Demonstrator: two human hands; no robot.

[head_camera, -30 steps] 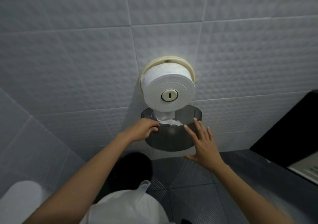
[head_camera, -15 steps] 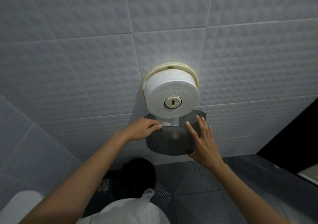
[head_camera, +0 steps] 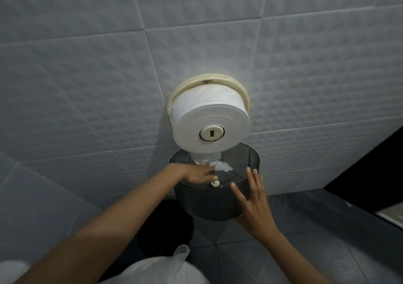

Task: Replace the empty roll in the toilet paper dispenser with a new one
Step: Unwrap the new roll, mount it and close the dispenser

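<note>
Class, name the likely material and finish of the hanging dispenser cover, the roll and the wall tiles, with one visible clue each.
The cover: probably smoky, smooth plastic; light shows through its far side. The roll: matt white paper; wound layers ring its face. The wall tiles: likely ceramic, matt and embossed; raised pattern, grout lines.

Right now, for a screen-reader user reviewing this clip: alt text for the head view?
A full white roll sits on the beige wall dispenser, whose smoky cover hangs open below. The left hand reaches inside the cover beside the loose paper tail; the right hand, fingers spread, touches its outer wall.
</note>
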